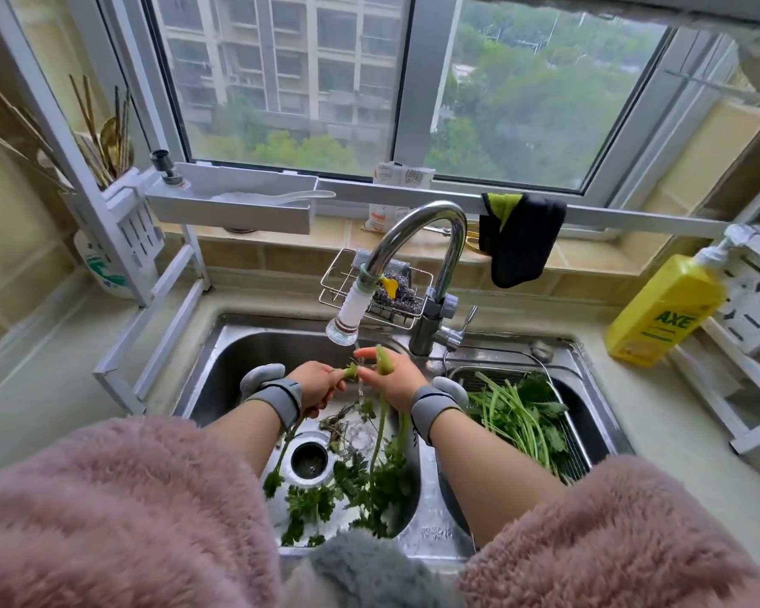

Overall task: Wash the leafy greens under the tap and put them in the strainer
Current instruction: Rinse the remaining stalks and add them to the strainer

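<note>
Long green leafy stems with pale root ends (380,436), held at the root end under the thin stream from the curved chrome tap with a white filter nozzle (417,239), leaves trailing down into the left steel sink basin (238,357). More loose dark green leaves (325,502) lying wet around the drain, not yet rinsed by the look of it. A good bundle of green stalks (523,414) already lying in the wire mesh strainer (578,445) set in the right basin. Roughly midway through, judging by the two piles: one stem in hand, the basin's scraps left to wash and carry across.

Left hand (319,381) curled round the stem ends, fingers pinching them below the nozzle. Right hand (391,377) gripping a stalk, fingers wrapped about it, forefinger stretched out under the water. Both wrists banded in grey, forearms bare, fluffy pink sleeves pushed back. Yellow dish soap bottle (663,313) standing on the tabletop at right.
</note>
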### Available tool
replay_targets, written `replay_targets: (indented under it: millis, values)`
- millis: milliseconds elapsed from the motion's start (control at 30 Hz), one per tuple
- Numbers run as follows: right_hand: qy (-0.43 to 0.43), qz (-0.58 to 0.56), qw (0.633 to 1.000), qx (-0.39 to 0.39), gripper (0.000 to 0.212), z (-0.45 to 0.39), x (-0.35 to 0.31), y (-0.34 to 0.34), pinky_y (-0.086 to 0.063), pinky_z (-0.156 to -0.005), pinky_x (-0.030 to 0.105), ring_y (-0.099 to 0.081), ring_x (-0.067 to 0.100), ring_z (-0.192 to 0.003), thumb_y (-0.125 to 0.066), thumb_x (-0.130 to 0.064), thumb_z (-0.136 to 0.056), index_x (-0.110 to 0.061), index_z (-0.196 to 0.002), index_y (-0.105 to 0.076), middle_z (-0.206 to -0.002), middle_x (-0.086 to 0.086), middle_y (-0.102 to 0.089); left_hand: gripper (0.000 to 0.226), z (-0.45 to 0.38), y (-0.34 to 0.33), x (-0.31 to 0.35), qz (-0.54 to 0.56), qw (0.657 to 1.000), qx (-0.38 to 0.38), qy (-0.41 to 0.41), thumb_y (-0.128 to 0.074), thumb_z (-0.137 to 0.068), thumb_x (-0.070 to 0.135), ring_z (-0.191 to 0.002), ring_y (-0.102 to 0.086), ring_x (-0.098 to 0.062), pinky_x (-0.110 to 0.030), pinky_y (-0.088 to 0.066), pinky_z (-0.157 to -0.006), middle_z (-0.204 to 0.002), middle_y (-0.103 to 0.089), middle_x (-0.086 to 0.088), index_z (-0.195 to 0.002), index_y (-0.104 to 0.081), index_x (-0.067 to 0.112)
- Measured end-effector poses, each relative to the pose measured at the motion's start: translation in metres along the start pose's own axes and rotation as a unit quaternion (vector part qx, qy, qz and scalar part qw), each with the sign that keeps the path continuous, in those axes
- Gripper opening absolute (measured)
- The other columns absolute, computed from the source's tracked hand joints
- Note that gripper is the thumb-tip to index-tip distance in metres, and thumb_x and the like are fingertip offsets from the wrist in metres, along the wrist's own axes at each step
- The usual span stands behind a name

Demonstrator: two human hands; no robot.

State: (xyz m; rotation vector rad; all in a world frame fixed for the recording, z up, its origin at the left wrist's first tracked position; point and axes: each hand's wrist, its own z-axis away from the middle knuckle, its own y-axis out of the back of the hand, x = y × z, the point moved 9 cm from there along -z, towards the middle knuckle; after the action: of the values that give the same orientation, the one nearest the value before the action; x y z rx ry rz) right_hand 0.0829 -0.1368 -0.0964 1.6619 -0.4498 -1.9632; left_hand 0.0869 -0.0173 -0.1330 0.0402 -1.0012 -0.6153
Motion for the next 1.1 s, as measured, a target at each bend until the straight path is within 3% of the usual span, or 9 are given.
replay_targets:
  millis: [133, 300, 467, 600, 733, 867, 933, 1000, 1100]
  values:
    - [-0.012, -0.011, 0.999, -0.032, 0.029, -0.002, 0.004, -0.015, -0.046, -0.090, 0.031, -0.055, 0.013, -0.090, -0.062, -0.023, -0.089, -0.013, -0.116, -0.063, -0.111, 0.010, -0.066, 0.037, -0.001, 0.001, 0.002, -0.009, 1.000, -0.008, 0.006, -0.033, -0.100, 0.017, -0.047, -0.026, -0.014, -0.021, -0.021, -0.044, -0.056, -0.032, -0.003, -0.067, -0.048, 0.012]
    - [-0.005, -0.020, 0.999, -0.034, 0.022, -0.003, 0.005, -0.016, -0.036, -0.073, 0.019, -0.048, 0.013, -0.083, -0.061, -0.014, -0.089, -0.002, -0.108, -0.062, -0.090, 0.004, -0.057, 0.040, -0.001, -0.003, -0.002, -0.002, 0.999, -0.043, 0.033, -0.030, -0.101, 0.018, -0.046, -0.020, -0.013, -0.022, -0.017, -0.045, -0.050, -0.028, 0.001, -0.064, -0.044, 0.013]
    - [0.008, 0.013, 0.999, -0.031, 0.019, -0.003, 0.008, -0.019, -0.035, -0.075, 0.022, -0.043, 0.014, -0.083, -0.057, -0.012, -0.092, 0.001, -0.106, -0.060, -0.088, 0.007, -0.053, 0.042, 0.003, -0.008, -0.003, 0.023, 0.996, -0.062, 0.058, -0.030, -0.102, 0.024, -0.038, -0.018, -0.010, -0.022, -0.014, -0.042, -0.038, -0.026, 0.006, -0.062, -0.039, 0.013]
    - [-0.011, 0.069, 0.996, -0.047, 0.014, -0.007, 0.017, -0.019, -0.037, -0.072, 0.025, -0.047, 0.016, -0.080, -0.050, -0.018, -0.096, -0.014, -0.102, -0.061, -0.087, 0.004, -0.056, 0.041, 0.002, -0.010, 0.007, -0.016, 0.999, -0.041, -0.003, -0.032, -0.102, 0.022, -0.048, -0.020, -0.012, -0.022, -0.017, -0.044, -0.053, -0.027, 0.000, -0.062, -0.040, 0.014]
    - [-0.022, 0.063, 0.996, -0.058, 0.031, -0.006, 0.009, -0.019, -0.034, -0.065, 0.025, -0.045, 0.016, -0.073, -0.045, -0.019, -0.097, -0.029, -0.068, -0.049, -0.070, -0.002, -0.051, 0.025, -0.001, 0.002, 0.016, -0.099, 0.991, 0.007, -0.091, -0.043, -0.099, 0.020, -0.053, -0.034, -0.011, -0.022, -0.029, -0.050, -0.060, -0.042, 0.000, -0.078, -0.056, 0.011]
    - [-0.028, 0.071, 0.994, -0.084, 0.030, -0.003, 0.003, -0.027, -0.034, -0.062, 0.026, -0.042, 0.014, -0.067, -0.037, -0.025, -0.100, -0.019, -0.078, -0.055, -0.073, 0.001, -0.050, 0.015, -0.002, 0.011, 0.019, -0.150, 0.981, 0.047, -0.111, -0.049, -0.096, 0.017, -0.070, -0.045, -0.016, -0.018, -0.036, -0.059, -0.071, -0.052, -0.003, -0.090, -0.058, 0.006]
    - [-0.045, 0.056, 0.993, -0.089, 0.030, -0.001, 0.004, -0.030, -0.037, -0.065, 0.022, -0.043, 0.011, -0.065, -0.038, -0.028, -0.100, -0.025, -0.073, -0.052, -0.071, -0.004, -0.049, 0.017, -0.003, 0.017, 0.018, -0.177, 0.975, 0.072, -0.111, -0.052, -0.095, 0.016, -0.081, -0.047, -0.015, -0.012, -0.039, -0.064, -0.084, -0.061, -0.010, -0.098, -0.064, 0.004]
    - [-0.056, 0.030, 0.994, -0.093, 0.034, -0.001, 0.006, -0.031, -0.038, -0.072, 0.028, -0.041, 0.013, -0.067, -0.039, -0.029, -0.100, -0.028, -0.067, -0.047, -0.068, -0.007, -0.046, 0.023, -0.002, 0.020, 0.022, -0.202, 0.968, 0.095, -0.114, -0.053, -0.094, 0.018, -0.087, -0.051, -0.013, -0.019, -0.040, -0.078, -0.103, -0.067, -0.012, -0.110, -0.065, 0.006]
    - [-0.048, 0.044, 0.992, -0.108, 0.033, 0.004, 0.002, -0.028, -0.034, -0.072, 0.026, -0.042, 0.016, -0.075, -0.036, -0.030, -0.100, -0.022, -0.073, -0.052, -0.070, -0.007, -0.046, 0.025, -0.003, 0.022, 0.027, -0.215, 0.964, 0.107, -0.112, -0.053, -0.095, 0.018, -0.091, -0.053, -0.013, -0.019, -0.038, -0.085, -0.112, -0.066, -0.009, -0.116, -0.063, 0.009]
